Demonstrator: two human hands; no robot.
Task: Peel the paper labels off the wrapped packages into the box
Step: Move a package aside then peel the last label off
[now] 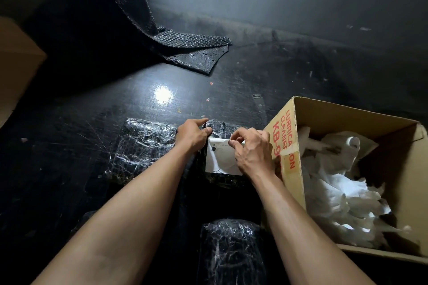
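Note:
A black package wrapped in clear film [218, 127] lies on the dark table beside the cardboard box [294, 176]. A white paper label [220, 157] sticks to its top. My left hand [192, 133] grips the package's far left edge. My right hand [251, 149] pinches the label's upper edge, which is curled up off the wrap. The box stands open at the right and holds several crumpled white labels [335, 190]. A second wrapped package [143, 143] lies to the left, a third [231, 250] close to me.
A sheet of black bubble wrap [185, 46] hangs down from the back left onto the table. Part of another cardboard box [16, 62] shows at the left edge. Small paper scraps dot the scratched table top.

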